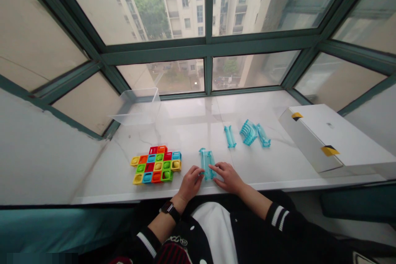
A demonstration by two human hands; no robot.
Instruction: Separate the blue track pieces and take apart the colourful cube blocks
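Note:
Translucent blue straight track pieces (206, 163) lie side by side on the white ledge in front of me. My left hand (190, 181) has its thumb and fingers closed at the near left edge of these pieces. From the right, my right hand (229, 177) grips their near right side, index finger and thumb against the plastic. Beyond it lie a narrow straight blue track piece (229, 136), a stack of curved blue track pieces (248, 133) and more straight blue track pieces (263, 135).
Left of my hands is a patch of colourful square blocks (157, 166). A clear plastic bin (136, 109) stands at the back left. A white box (337, 140) with yellow-black tabs occupies the right. The ledge (185, 119) ends at a green-framed window (262, 44).

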